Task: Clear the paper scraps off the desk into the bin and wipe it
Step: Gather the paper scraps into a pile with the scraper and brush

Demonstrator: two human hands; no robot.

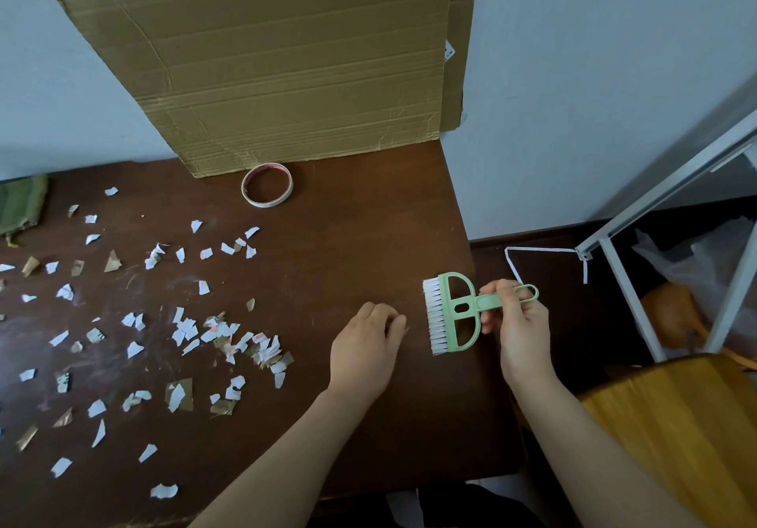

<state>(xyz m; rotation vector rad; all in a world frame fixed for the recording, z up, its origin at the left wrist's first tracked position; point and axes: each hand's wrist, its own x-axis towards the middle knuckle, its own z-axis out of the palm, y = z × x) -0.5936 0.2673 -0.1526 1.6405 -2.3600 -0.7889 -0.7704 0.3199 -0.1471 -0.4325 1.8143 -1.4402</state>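
Note:
Several white and brown paper scraps (229, 339) lie scattered over the left half of the dark brown desk (348, 241). My right hand (518, 323) grips the handle of a light green hand brush (454, 312) with white bristles, held near the desk's right edge, bristles pointing left. My left hand (368, 347) rests on the desk just left of the brush, fingers curled under and holding nothing that I can see. A green cloth (20, 204) lies at the far left edge. No bin is plainly in view.
A large cardboard sheet (262, 56) leans on the wall at the back, with a roll of tape (267, 185) in front of it. To the right stand a white metal rack (655, 249) with plastic bags and a yellow wooden seat (676, 425).

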